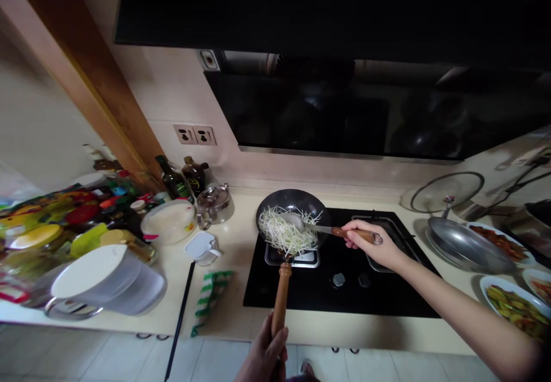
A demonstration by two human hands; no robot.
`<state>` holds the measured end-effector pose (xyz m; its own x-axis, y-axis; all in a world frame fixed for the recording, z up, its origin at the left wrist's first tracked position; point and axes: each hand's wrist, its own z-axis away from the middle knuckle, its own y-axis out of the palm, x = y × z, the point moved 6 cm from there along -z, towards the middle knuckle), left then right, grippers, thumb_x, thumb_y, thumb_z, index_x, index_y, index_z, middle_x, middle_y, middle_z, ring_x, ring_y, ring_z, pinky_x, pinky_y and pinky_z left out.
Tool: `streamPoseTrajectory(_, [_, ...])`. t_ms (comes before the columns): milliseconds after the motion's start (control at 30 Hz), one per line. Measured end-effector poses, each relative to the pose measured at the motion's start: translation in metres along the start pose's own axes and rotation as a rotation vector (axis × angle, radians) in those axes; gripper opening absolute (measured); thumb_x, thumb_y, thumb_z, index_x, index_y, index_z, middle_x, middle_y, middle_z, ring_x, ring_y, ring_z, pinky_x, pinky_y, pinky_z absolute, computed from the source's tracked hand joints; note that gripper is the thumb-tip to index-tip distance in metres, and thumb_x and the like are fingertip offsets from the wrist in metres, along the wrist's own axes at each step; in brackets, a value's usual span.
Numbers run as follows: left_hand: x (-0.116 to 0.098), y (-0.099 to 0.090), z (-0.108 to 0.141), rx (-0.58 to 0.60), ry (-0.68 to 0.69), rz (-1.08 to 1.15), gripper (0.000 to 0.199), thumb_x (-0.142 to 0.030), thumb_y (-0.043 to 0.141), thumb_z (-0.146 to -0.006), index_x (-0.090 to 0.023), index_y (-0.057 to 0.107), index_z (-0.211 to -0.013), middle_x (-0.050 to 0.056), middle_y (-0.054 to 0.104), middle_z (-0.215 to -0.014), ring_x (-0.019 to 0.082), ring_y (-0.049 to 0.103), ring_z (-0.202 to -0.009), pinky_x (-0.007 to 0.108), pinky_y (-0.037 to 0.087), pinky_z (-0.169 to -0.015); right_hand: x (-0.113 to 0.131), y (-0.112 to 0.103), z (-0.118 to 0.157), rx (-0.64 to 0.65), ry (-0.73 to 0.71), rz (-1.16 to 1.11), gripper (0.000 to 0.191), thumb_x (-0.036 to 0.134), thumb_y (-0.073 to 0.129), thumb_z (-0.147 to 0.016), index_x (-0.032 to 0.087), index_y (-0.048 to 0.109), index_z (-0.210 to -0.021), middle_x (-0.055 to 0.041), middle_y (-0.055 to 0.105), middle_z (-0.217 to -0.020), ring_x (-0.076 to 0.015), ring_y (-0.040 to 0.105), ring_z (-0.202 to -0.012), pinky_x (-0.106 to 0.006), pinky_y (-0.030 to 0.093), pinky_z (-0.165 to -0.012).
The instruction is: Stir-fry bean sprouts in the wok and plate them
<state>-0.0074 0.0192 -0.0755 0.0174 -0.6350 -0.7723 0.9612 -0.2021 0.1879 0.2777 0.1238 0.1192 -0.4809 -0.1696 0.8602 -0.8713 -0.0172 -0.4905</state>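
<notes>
- Pale shredded cabbage (284, 231) fills a wok (293, 201) on the gas stove (340, 297); no shreds plated yet
- Left hand (263, 356) clenches the wooden handle (280, 298)
- Right hand (365, 243) grasps a ladle (312, 226), its bowl among the shreds
- Plate of cooked food (488, 293) already served at right

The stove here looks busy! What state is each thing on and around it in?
Wok: over the left burner, tilted slightly.
Shredded pale vegetable: heaped in the wok.
Left hand: closed round the wok's wooden handle.
Right hand: gripping the ladle's wooden handle.
Metal ladle: bowl resting in the shreds.
Glass lid: tilted behind a shallow steel pan.
Plate of cooked vegetables: full.
</notes>
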Motion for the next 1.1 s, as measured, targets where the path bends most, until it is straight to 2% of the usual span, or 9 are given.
streamPoseTrajectory(100, [0.003, -0.002, -0.002, -0.026, -0.019, 0.000, 0.097, -0.075, 0.062, -0.059, -0.021, 0.028, -0.131, -0.009, 0.052, -0.049, 0.006, 0.042, -0.035, 0.015, 0.024, -0.036, -0.010, 0.015, 0.001, 0.001, -0.102, 0.137, 0.025, 0.039, 0.053, -0.089, 0.020, 0.062, -0.101, -0.0054, 0.070, -0.085, -0.0167, 0.068, -0.071, -0.027, 0.055, -0.066])
streamPoseTrajectory(233, [0.004, -0.004, -0.001, -0.030, -0.034, 0.009, 0.092, -0.074, 0.063, -0.060, -0.023, 0.030, -0.129, -0.009, 0.052, -0.051, 0.006, 0.041, -0.035, 0.016, 0.022, -0.035, -0.012, 0.042, -0.001, -0.036, -0.327, 0.299, 0.021, 0.029, 0.050, -0.089, 0.021, 0.063, -0.104, -0.0062, 0.071, -0.094, -0.0174, 0.068, -0.079, -0.028, 0.055, -0.074])
streamPoseTrajectory(333, [0.000, -0.005, 0.003, -0.034, -0.027, 0.009, 0.093, -0.074, 0.064, -0.059, -0.022, 0.030, -0.128, -0.009, 0.053, -0.051, 0.006, 0.041, -0.035, 0.016, 0.021, -0.035, -0.001, 0.041, 0.006, -0.069, -0.443, 0.305, 0.021, 0.025, 0.051, -0.089, 0.022, 0.064, -0.105, -0.0068, 0.072, -0.097, -0.0189, 0.069, -0.085, -0.031, 0.056, -0.078])
streamPoseTrajectory(433, [-0.005, -0.003, 0.007, -0.027, -0.024, 0.008, 0.094, -0.074, 0.064, -0.059, -0.022, 0.030, -0.129, -0.008, 0.054, -0.053, 0.007, 0.043, -0.036, 0.017, 0.021, -0.034, 0.015, 0.015, 0.024, -0.110, -0.418, 0.300, 0.020, 0.025, 0.055, -0.088, 0.024, 0.065, -0.105, -0.0065, 0.073, -0.098, -0.0189, 0.070, -0.083, -0.030, 0.057, -0.075])
streamPoseTrajectory(567, [-0.012, -0.002, 0.011, -0.020, -0.011, 0.013, 0.090, -0.074, 0.062, -0.061, -0.022, 0.032, -0.128, -0.009, 0.053, -0.053, 0.007, 0.042, -0.034, 0.017, 0.021, -0.033, 0.018, -0.010, 0.038, -0.123, -0.207, 0.219, 0.016, 0.030, 0.056, -0.088, 0.023, 0.065, -0.100, -0.0042, 0.072, -0.085, -0.0164, 0.070, -0.067, -0.025, 0.056, -0.061])
streamPoseTrajectory(700, [-0.015, -0.001, 0.011, 0.012, 0.014, -0.021, 0.087, -0.074, 0.061, -0.062, -0.021, 0.032, -0.125, -0.009, 0.053, -0.054, 0.006, 0.041, -0.032, 0.018, 0.022, -0.033, 0.003, 0.014, 0.028, -0.076, -0.120, 0.101, 0.018, 0.034, 0.052, -0.090, 0.020, 0.063, -0.096, -0.0040, 0.071, -0.080, -0.0165, 0.070, -0.067, -0.024, 0.056, -0.061])
streamPoseTrajectory(867, [-0.010, -0.005, 0.008, -0.022, 0.011, -0.050, 0.083, -0.073, 0.063, -0.062, -0.022, 0.037, -0.122, -0.008, 0.053, -0.054, 0.006, 0.042, -0.034, 0.018, 0.022, -0.034, -0.010, 0.049, 0.022, -0.065, -0.305, 0.266, 0.018, 0.026, 0.050, -0.091, 0.021, 0.060, -0.104, -0.0054, 0.071, -0.087, -0.0161, 0.068, -0.072, -0.026, 0.055, -0.066])
streamPoseTrajectory(967, [-0.009, -0.005, 0.008, -0.014, 0.023, -0.030, 0.082, -0.072, 0.063, -0.062, -0.022, 0.037, -0.122, -0.009, 0.052, -0.053, 0.006, 0.042, -0.033, 0.018, 0.021, -0.034, -0.012, 0.052, 0.031, -0.094, -0.438, 0.339, 0.021, 0.022, 0.049, -0.090, 0.021, 0.060, -0.108, -0.0081, 0.071, -0.094, -0.0188, 0.069, -0.081, -0.031, 0.056, -0.073])
streamPoseTrajectory(1100, [-0.010, -0.006, 0.008, -0.001, 0.020, -0.010, 0.087, -0.073, 0.064, -0.061, -0.021, 0.034, -0.124, -0.008, 0.053, -0.054, 0.006, 0.042, -0.034, 0.019, 0.020, -0.034, -0.008, 0.049, 0.043, -0.044, -0.491, 0.366, 0.023, 0.018, 0.049, -0.090, 0.022, 0.060, -0.110, -0.0087, 0.071, -0.097, -0.0189, 0.069, -0.084, -0.031, 0.057, -0.075])
